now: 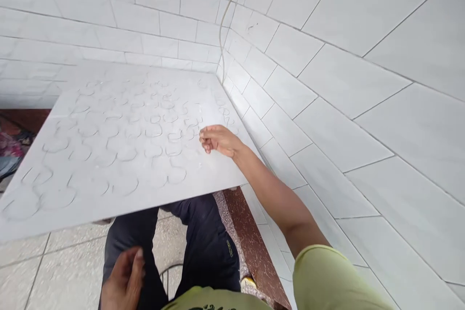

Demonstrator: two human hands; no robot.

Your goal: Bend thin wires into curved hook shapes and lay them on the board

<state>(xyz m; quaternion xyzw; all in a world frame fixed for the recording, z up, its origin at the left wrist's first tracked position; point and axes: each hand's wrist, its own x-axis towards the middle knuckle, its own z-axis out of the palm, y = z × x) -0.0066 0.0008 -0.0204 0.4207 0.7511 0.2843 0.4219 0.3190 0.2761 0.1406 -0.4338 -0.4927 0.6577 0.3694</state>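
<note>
Many thin, dark, curved strands (177,183) lie in rough rows over a large white board (203,174). Above the board's right part, my right hand (220,140) is closed in a pinch, thumb against fingertips. A fine dark line shows at these fingertips, but I cannot tell whether it is held or lies on the board. Low in the view, my left hand (125,278) hovers over my left thigh, below the board's near edge. Its fingers are curled and slightly blurred, and their inner side is hidden.
White tiled walls (334,72) meet in a corner behind the board, where a thin cable (221,34) hangs. A reddish-brown ledge (250,232) runs along the right wall. Patterned cloth (12,147) lies at the left. My legs (203,232) are beneath the board's near edge.
</note>
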